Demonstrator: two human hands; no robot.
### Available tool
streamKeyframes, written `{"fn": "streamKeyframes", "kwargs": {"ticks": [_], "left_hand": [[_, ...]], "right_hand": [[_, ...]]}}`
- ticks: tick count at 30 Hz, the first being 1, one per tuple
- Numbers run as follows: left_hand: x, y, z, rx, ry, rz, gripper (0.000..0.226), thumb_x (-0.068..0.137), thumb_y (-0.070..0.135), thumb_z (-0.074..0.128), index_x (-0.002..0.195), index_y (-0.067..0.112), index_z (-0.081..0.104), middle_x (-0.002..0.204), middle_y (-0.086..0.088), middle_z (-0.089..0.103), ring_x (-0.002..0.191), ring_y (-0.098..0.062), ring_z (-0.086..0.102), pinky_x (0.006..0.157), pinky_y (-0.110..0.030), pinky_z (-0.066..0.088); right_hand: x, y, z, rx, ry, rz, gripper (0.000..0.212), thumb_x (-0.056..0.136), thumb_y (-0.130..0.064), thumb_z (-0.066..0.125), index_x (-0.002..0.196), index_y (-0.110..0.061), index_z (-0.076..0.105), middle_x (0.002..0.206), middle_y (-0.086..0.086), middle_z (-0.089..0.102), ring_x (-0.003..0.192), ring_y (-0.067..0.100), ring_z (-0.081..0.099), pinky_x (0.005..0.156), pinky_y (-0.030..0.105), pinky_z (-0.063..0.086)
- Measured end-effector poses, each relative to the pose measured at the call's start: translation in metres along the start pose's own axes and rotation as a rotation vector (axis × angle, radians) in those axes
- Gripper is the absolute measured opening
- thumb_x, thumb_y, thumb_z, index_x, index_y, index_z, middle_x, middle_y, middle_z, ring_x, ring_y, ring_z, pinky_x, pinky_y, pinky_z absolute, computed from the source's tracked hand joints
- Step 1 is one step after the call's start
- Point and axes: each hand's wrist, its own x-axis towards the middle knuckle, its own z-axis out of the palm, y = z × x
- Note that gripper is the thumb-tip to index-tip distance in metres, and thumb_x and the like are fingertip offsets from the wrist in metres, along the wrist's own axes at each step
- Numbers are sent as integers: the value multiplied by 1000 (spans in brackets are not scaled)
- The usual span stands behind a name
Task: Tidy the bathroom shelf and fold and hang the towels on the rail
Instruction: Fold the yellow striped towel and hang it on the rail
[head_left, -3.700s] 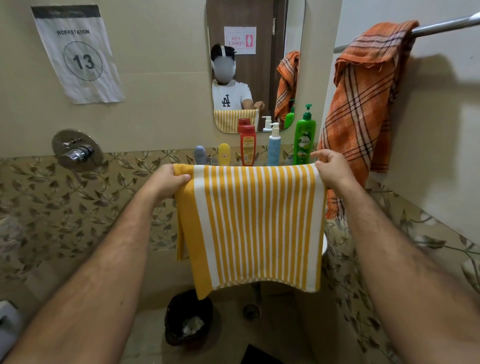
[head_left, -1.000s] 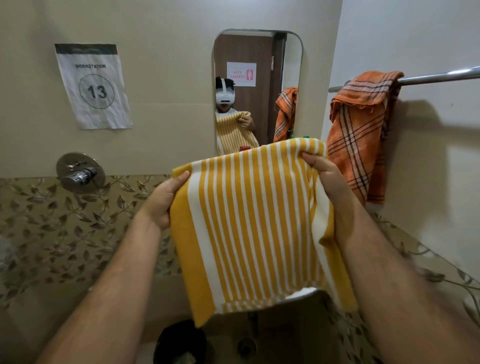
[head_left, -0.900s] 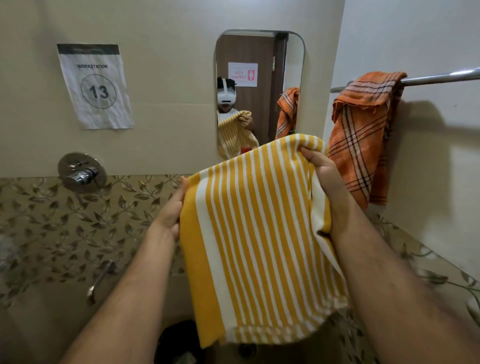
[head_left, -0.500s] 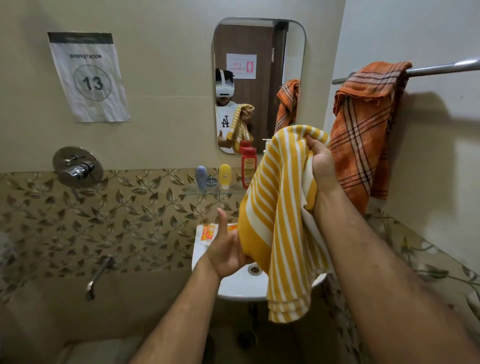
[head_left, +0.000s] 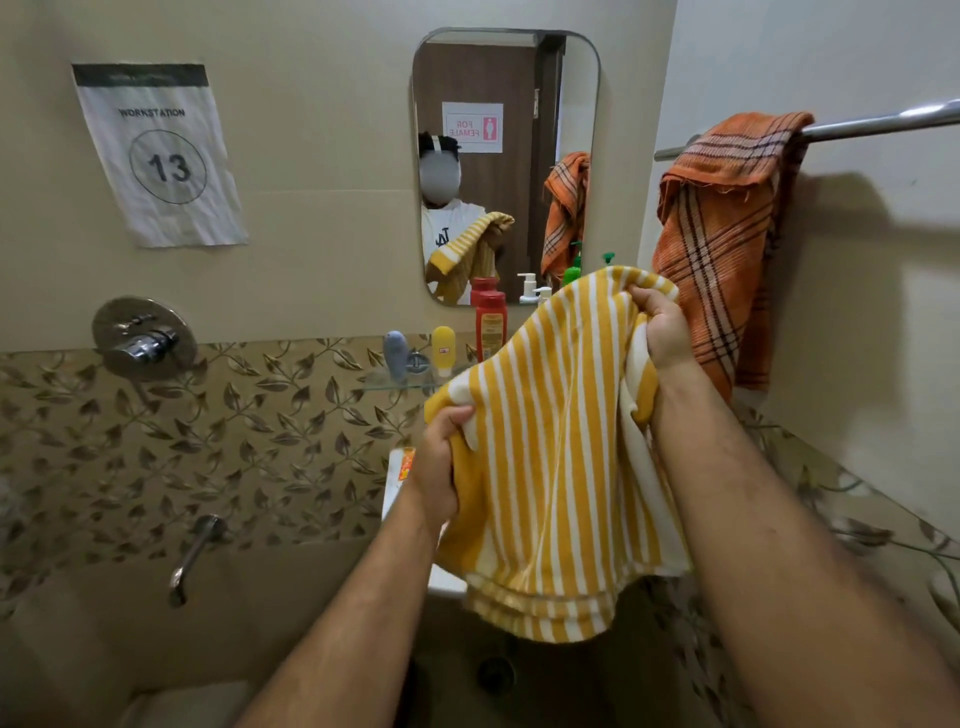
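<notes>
both hands grip the striped towel (head_left: 550, 457): the left hand (head_left: 439, 467) clenches its lower left edge, the right hand (head_left: 662, 332) bunches its raised top corner. the towel is soft woven cloth in yellow and white stripes, hanging in loose folds in front of the glass shelf (head_left: 395, 385). an orange plaid towel (head_left: 722, 234), coarse and fringed, drapes crumpled over the round metal rail (head_left: 883, 120). plastic bottles stand on the shelf, among them a red bottle (head_left: 491, 325).
</notes>
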Motion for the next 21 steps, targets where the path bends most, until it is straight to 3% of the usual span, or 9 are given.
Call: {"fn": "streamKeyframes", "kwargs": {"ticks": [2,5,10,12,14,17,21], "left_hand": [[0,23,1,30,-33,62,40,98,30,36,117,11,66,106,-13,75,95,-28,70,84,-41,53],[0,43,11,51,-75,110,39,97,29,36,106,8,68,97,-12,76,87,-26,71,82,-39,52],[-1,62,34,10,-115,126,42,99,29,37,91,7,72,79,-10,74,68,-23,72,65,-34,61],[2,61,45,-35,-123,137,52,100,29,37,79,8,78,77,-11,74,67,-22,72,63,-33,62],[4,60,53,-66,-145,143,52,101,31,36,81,7,79,79,-11,75,68,-23,73,64,-34,62],[7,59,60,-65,-147,162,45,101,35,36,100,5,68,84,-12,76,73,-23,74,67,-35,62],[12,60,52,-14,-105,184,43,101,38,38,106,7,68,92,-12,76,79,-24,74,74,-38,60]], "right_hand": [[11,4,-16,-66,49,11,26,98,-19,47,81,-9,65,68,4,73,69,20,70,58,26,55],[21,18,-38,-229,58,105,18,96,-20,53,90,-10,67,92,10,71,83,25,67,69,34,55],[18,42,-55,-355,-8,334,22,102,-20,47,99,-6,64,91,15,70,80,29,68,74,43,55],[12,48,-58,-313,-62,361,27,104,-23,44,110,-5,64,83,12,75,73,27,72,70,41,56],[0,53,-60,-211,-105,339,35,107,-29,38,124,-7,59,82,7,76,73,22,74,69,36,59],[-33,70,-67,-13,-145,324,56,105,-50,17,119,-14,57,81,-1,78,71,14,75,56,24,57],[-63,102,-82,232,-148,326,77,93,-69,-1,111,-20,56,83,1,78,71,18,76,50,29,57]]}}
